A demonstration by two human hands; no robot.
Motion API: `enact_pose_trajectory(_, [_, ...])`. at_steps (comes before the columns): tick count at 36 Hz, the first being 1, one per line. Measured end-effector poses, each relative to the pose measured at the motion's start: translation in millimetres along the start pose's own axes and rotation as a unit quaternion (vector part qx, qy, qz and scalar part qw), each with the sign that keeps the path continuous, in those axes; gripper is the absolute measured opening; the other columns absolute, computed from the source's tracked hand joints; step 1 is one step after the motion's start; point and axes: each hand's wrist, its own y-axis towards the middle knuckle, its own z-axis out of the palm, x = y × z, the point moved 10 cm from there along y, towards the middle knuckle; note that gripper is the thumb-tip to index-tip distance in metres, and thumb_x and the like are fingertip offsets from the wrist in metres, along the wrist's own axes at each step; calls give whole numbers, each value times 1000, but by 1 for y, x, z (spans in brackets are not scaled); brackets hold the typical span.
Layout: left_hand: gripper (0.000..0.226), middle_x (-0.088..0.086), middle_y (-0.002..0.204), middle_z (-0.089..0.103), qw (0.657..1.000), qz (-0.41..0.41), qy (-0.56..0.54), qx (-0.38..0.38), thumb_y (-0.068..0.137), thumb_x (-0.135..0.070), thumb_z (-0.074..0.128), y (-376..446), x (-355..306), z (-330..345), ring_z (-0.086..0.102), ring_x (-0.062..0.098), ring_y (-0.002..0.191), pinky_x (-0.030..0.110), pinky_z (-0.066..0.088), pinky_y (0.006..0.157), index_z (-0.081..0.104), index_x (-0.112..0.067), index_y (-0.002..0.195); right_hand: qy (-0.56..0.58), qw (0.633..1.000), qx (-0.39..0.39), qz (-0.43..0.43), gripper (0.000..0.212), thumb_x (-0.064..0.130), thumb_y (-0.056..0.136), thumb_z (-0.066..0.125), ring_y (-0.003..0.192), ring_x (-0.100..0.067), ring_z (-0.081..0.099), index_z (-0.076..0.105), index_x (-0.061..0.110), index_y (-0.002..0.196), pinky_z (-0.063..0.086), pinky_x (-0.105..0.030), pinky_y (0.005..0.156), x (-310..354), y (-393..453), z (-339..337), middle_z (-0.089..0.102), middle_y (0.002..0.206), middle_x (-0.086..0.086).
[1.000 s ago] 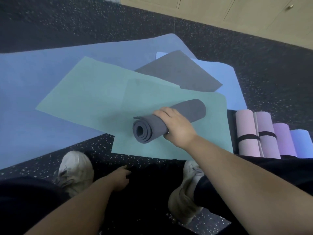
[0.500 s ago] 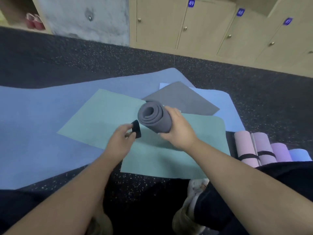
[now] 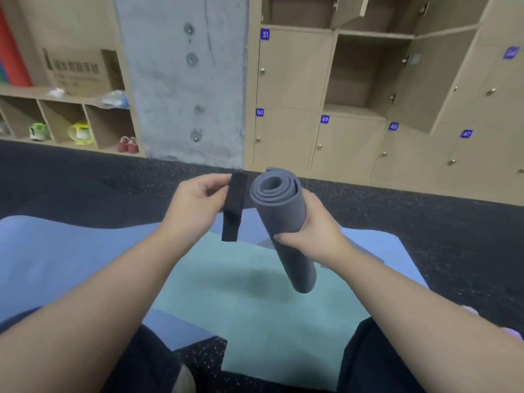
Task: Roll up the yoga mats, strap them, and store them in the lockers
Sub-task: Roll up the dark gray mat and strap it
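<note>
A rolled dark grey yoga mat [image 3: 283, 222] is held up in the air, tilted, its spiral end facing up toward me. My right hand [image 3: 317, 225] grips it around the middle from the right. My left hand [image 3: 195, 205] pinches the top of a black strap [image 3: 234, 208], which hangs down just left of the roll without touching it. Flat teal mats [image 3: 255, 307] and blue mats [image 3: 56, 256] lie on the floor beneath. Beige numbered lockers [image 3: 348, 143] stand ahead, several with doors open [image 3: 354, 72].
A grey concrete pillar [image 3: 181, 80] rises left of the lockers. Low cubby shelves [image 3: 65, 120] with shoes and a cardboard box [image 3: 76, 69] stand at the far left. Dark speckled floor [image 3: 85, 182] runs between mats and lockers. Rolled purple mats [image 3: 507, 330] peek in at the right edge.
The camera tilted up toward the lockers. My right hand lifted the grey roll off the teal mat and tipped it upright. My left hand picked up the black strap and raised it beside the roll.
</note>
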Motion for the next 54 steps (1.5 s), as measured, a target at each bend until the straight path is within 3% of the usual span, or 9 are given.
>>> enact_pose_trajectory(7, [17, -15, 82, 73, 1000, -11, 6, -16, 80, -16, 76, 6, 2, 1, 63, 3, 74, 34, 53, 81, 75, -33, 82, 44, 999, -11, 21, 71, 22, 66, 80, 110, -7, 53, 44, 38, 125, 49, -32, 86, -2, -4, 8, 51, 124, 9])
enact_pose_trajectory(10, [15, -17, 67, 60, 994, 23, 106, -8, 79, -28, 76, 3, -1, 9, 47, 0, 59, 19, 41, 63, 72, -41, 73, 50, 998, 7, 23, 63, 16, 69, 79, 105, -1, 53, 42, 39, 115, 43, -20, 74, -1, -8, 10, 53, 121, 9])
enact_pose_trajectory(12, [6, -8, 75, 55, 997, 2, 77, 0, 78, -31, 76, 4, 5, 10, 42, 5, 63, 25, 34, 65, 74, -37, 80, 47, 999, 13, 23, 63, 16, 69, 79, 106, -3, 53, 41, 38, 115, 43, -21, 73, -2, -9, 10, 53, 120, 9])
enact_pose_trajectory(18, [30, -6, 105, 74, 994, -22, -52, 95, 84, 0, 69, -5, 3, 34, 67, 6, 101, 21, 51, 90, 68, -17, 109, 34, 998, 33, 35, 69, 18, 71, 77, 101, -2, 58, 39, 36, 125, 45, -23, 72, -5, -9, 15, 59, 110, 20])
enact_pose_trajectory(24, [46, -21, 97, 71, 990, -15, -70, 120, 81, 7, 69, -6, 8, 46, 68, 3, 87, 18, 54, 71, 61, -30, 108, 1, 997, 65, 35, 72, 20, 72, 77, 99, 5, 57, 31, 55, 114, 51, -24, 77, -7, -9, 29, 58, 106, 27])
enact_pose_trajectory(32, [56, -16, 104, 63, 987, 20, 51, 152, 73, -14, 80, -6, 10, 46, 62, 2, 87, 15, 46, 70, 52, -39, 114, -43, 994, 99, 17, 75, 17, 73, 74, 96, -3, 59, 34, 50, 127, 54, -30, 78, -1, -16, 39, 57, 104, 28])
enact_pose_trajectory(37, [63, -1, 120, 48, 981, 21, 114, 158, 54, -42, 71, -7, 14, 46, 55, 13, 107, 24, 50, 74, 42, -55, 109, -57, 990, 128, 11, 73, 16, 74, 73, 96, -8, 59, 36, 42, 131, 53, -30, 78, 2, -20, 47, 60, 109, 18])
enact_pose_trajectory(43, [54, -8, 91, 56, 963, -1, 166, 212, 72, -16, 72, -18, 21, 56, 49, 6, 65, 25, 44, 55, 43, -44, 107, -97, 981, 167, -5, 64, 16, 74, 72, 98, -11, 56, 42, 33, 128, 50, -31, 80, 5, -29, 59, 58, 113, 12])
enact_pose_trajectory(54, [59, -3, 105, 55, 954, -36, 204, 215, 54, -52, 64, -27, 27, 60, 61, 20, 86, 45, 55, 70, 41, -45, 108, -79, 980, 181, -8, 68, 9, 73, 67, 101, -12, 59, 44, 40, 129, 53, -41, 82, 6, -38, 56, 61, 114, 15])
